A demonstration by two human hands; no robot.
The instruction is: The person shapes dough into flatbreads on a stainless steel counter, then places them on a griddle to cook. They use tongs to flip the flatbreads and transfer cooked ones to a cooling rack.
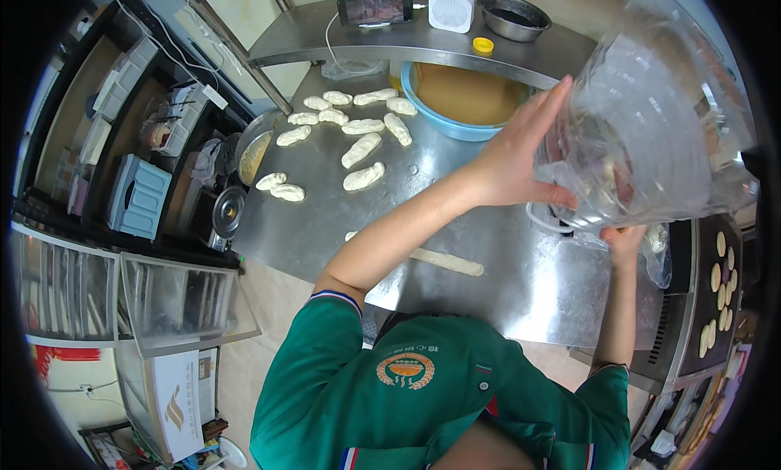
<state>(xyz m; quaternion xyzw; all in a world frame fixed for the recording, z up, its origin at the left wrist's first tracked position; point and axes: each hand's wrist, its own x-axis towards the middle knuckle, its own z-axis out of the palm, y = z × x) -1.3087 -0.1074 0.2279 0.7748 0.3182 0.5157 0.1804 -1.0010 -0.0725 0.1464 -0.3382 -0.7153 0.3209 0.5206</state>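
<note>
A large, clear, ribbed plastic jug (pixel 651 128) is lifted and tilted over the right side of the steel table. My left hand (pixel 521 157) grips its left side, fingers stretched along the wall and thumb below. Under its lower end, my right hand (pixel 625 240) supports it, with the fingers partly hidden behind the plastic. A white loop handle (pixel 547 222) shows by the jug's lower left. Behind my left forearm lies a long dough strip (pixel 447 262). Several twisted dough pieces (pixel 362 150) lie farther back on the left.
A blue basin (pixel 407 83) of brownish liquid stands at the back, partly under a steel shelf (pixel 301 39). The shelf bears a phone (pixel 376 9), white box (pixel 450 13), metal bowl (pixel 514 18) and yellow lid (pixel 483 44). Flat dough rounds (pixel 716 277) lie on a dark griddle (pixel 698 307) at right.
</note>
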